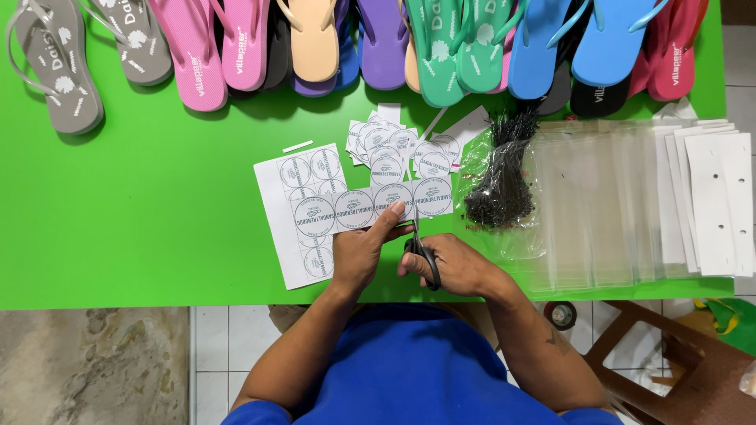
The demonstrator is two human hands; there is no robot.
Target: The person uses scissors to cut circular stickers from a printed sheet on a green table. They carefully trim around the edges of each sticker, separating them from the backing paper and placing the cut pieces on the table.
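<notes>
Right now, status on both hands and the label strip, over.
Left hand pinches white paper strip of round printed labels. Right hand works black-handled scissors, blades at strip's edge. Cut labels pile beyond; nothing blocking.

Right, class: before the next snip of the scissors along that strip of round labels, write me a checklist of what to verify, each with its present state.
1. Left hand pins the label strip flat on the green table: ok.
2. Right hand has a grip on the scissors: ok.
3. Blades meet the strip in a gap between two labels: cannot tell, the fingers hide it.
4. Left fingertips are well away from the blades: not ok, they lie right beside them.
5. Cut labels are piled apart from the strip: ok.
6. Bundle of black ties is out of the scissors' way: ok.
</notes>
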